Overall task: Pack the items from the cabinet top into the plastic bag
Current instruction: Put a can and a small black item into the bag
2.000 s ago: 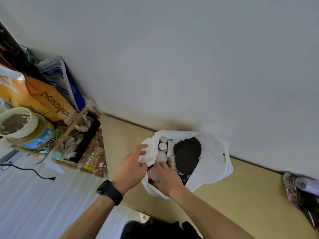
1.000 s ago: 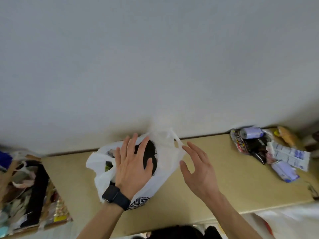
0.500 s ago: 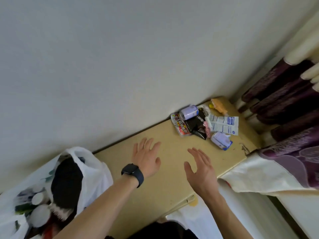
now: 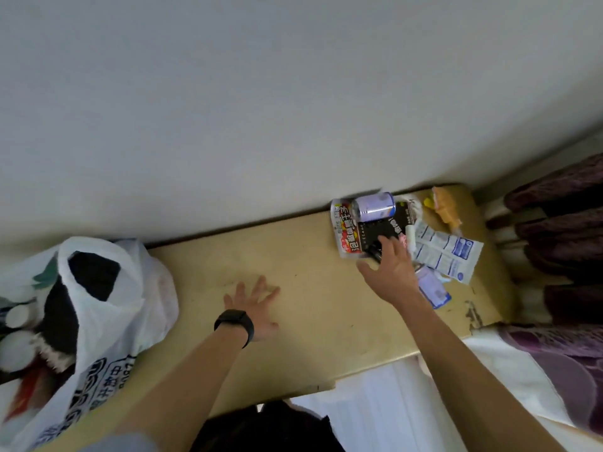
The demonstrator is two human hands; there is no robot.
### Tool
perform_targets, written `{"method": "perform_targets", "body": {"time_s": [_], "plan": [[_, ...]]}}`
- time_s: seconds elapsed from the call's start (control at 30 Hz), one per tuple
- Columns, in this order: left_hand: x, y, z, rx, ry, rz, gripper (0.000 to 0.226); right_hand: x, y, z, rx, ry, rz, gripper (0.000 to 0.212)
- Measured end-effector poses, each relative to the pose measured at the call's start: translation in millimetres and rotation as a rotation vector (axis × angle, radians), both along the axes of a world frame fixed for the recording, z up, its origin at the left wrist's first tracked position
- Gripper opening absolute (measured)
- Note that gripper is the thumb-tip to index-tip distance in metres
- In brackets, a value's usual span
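A white plastic bag (image 4: 107, 308) with dark print stands open at the left of the yellowish cabinet top (image 4: 313, 288), holding a black item and several white-capped bottles. A pile lies at the far right against the wall: a red snack packet (image 4: 346, 231), a silver-purple can (image 4: 375, 207), a black packet (image 4: 380, 228), a white-blue sachet (image 4: 447, 252), a yellow-orange item (image 4: 445, 207) and a small bluish pack (image 4: 434, 288). My right hand (image 4: 391, 269) reaches over the pile with fingers spread, its tips on the black packet. My left hand (image 4: 254, 308), wearing a black watch, lies flat on the bare top.
The white wall (image 4: 293, 109) runs along the back of the cabinet top. Dark purple curtains (image 4: 561, 230) hang at the right, with purple and white bedding (image 4: 535, 370) below. The cabinet's right front corner is chipped.
My view swung right, away from the bag. My right hand went from hovering over the bare top to the pile, fingers now on the black packet. The left hand stays flat on the top.
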State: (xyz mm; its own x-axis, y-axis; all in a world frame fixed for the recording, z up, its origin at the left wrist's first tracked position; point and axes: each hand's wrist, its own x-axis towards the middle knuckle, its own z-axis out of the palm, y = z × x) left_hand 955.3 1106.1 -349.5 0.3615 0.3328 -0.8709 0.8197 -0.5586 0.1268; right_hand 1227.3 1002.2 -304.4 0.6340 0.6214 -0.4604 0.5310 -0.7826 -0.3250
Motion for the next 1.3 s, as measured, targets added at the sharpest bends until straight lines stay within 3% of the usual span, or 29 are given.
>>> {"method": "perform_targets", "body": {"time_s": [0.17,0.37,0.47,0.6,0.67,0.8,0.93,1.13,1.3], "plan": [[-9.6,-15.7,-6.1,0.045,-0.075,0.056,0.073,46.4,68.2,-5.8,-0.029,-0.054,0.009,0.088],[-18.1,-14.9,-5.5,-0.03,-0.014,0.11,0.07,62.6,109.9,-27.2,-0.186,-0.023,0.002,0.091],[-24.6,-5.2,0.3,-0.065,-0.058,0.237,0.069,55.7,108.4,-25.8,-0.095,-0.067,-0.082,0.08],[-26.1,3.7,22.0,0.003,-0.286,0.579,0.073,25.1,82.2,-8.6,0.103,-0.039,-0.196,0.077],[-21.0,3.3,37.5,-0.005,-0.379,0.671,0.076,-2.0,58.9,0.2,0.177,0.127,-0.295,0.074],[-7.0,-3.6,61.4,-0.313,-0.476,0.912,0.085,-65.8,11.2,15.1,0.218,0.799,-0.691,0.07],[-0.4,-16.0,68.1,-0.442,-0.543,0.741,0.093,-115.9,-19.8,21.0,0.101,1.124,-0.81,0.043],[6.4,-22.9,74.3,-0.343,-0.592,0.76,0.066,-137.8,-17.5,28.6,0.021,1.306,-0.791,0.037],[14.3,-11.3,77.9,-0.297,-0.579,0.768,0.054,-107.7,-2.6,26.9,-0.042,1.315,-0.49,0.048]]}}
